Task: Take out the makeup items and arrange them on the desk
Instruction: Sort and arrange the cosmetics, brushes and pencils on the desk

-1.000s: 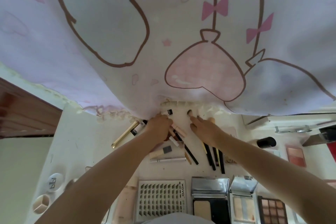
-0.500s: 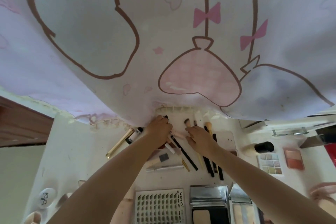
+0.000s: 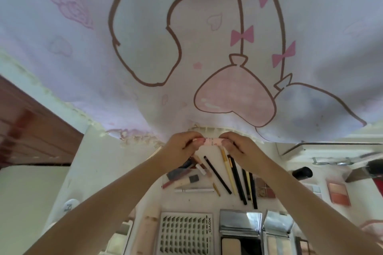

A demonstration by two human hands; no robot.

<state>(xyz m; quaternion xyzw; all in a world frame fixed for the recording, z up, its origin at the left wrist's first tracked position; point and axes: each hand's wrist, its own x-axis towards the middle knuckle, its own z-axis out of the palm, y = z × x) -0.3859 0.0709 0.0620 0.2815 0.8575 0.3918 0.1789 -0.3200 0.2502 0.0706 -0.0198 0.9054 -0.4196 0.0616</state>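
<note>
Head view: both hands, left hand [image 3: 182, 144] and right hand [image 3: 240, 147], pinch one small pink tube [image 3: 212, 141] above the brushes [image 3: 232, 174]

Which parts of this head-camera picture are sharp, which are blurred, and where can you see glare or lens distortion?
Head view: the pink tube pinched between the left hand and right hand is fairly sharp; the brown panel at left is motion-smeared; the compact lids show glare; the wide lens bows the curtain and edges.
</note>
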